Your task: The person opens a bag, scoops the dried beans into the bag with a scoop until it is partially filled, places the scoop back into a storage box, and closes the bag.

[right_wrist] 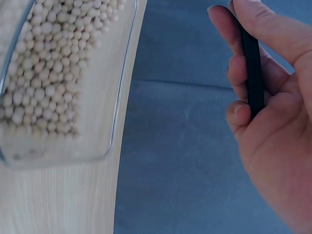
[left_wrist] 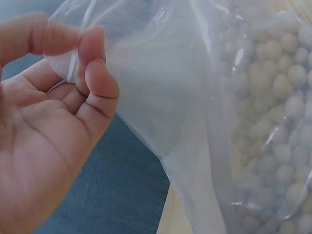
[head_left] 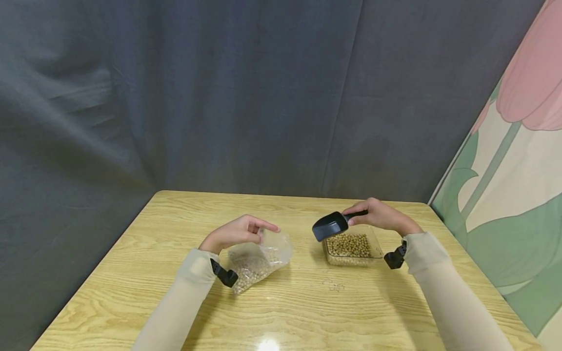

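Observation:
My left hand (head_left: pixel 239 231) pinches the top edge of a clear zip bag (head_left: pixel 281 251) between thumb and fingers. Round pale beans (left_wrist: pixel 278 122) fill the lower part of that bag, which leans on the table. In my right hand (head_left: pixel 381 215) is a black scoop (head_left: pixel 330 227), gripped by its handle (right_wrist: pixel 252 78). The scoop hangs tilted above the left end of a clear rectangular container (head_left: pixel 378 249), and no beans show in its bowl. More of the same beans (right_wrist: pixel 48 73) lie in the container, heaped away from one end.
Both things stand on a light wood table (head_left: pixel 184 219), bag to the left and container to the right. Small faint marks (head_left: pixel 334 284) show on the tabletop in front of the container. A dark curtain (head_left: pixel 263 97) hangs behind, and a flower-patterned panel (head_left: pixel 518 195) is at the right.

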`<state>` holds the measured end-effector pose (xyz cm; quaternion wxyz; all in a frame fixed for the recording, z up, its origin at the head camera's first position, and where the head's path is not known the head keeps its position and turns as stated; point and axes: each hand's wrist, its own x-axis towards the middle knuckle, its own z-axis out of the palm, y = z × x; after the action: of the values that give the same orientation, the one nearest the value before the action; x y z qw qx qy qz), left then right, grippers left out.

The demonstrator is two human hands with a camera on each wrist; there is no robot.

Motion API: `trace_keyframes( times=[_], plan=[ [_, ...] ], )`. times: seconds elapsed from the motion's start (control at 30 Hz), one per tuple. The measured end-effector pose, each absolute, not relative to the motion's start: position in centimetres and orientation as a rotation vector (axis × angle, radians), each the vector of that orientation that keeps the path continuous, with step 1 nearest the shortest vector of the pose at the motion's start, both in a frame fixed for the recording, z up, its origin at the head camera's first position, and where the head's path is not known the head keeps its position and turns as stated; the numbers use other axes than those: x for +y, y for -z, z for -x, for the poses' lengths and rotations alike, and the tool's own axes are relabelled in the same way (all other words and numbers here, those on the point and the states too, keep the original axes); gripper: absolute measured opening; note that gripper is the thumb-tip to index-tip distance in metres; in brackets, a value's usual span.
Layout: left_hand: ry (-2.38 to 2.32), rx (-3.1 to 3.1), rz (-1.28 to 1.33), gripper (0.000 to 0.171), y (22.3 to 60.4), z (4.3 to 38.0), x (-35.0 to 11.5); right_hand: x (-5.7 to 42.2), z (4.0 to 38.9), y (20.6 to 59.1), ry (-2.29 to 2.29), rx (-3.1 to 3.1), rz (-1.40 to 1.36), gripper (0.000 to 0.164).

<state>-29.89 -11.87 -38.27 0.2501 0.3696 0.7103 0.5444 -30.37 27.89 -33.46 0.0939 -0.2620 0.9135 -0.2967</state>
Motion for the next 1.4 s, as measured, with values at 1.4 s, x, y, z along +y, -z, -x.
trace_keyframes(
  times=[1.4],
  plan=[
    [-1.490, 1.906, -0.993, 0.043, 38.6, 29.8, -11.8, 33.7, 29.0, 33.6, 0.420, 2.952, 0.931, 0.032]
  ],
)
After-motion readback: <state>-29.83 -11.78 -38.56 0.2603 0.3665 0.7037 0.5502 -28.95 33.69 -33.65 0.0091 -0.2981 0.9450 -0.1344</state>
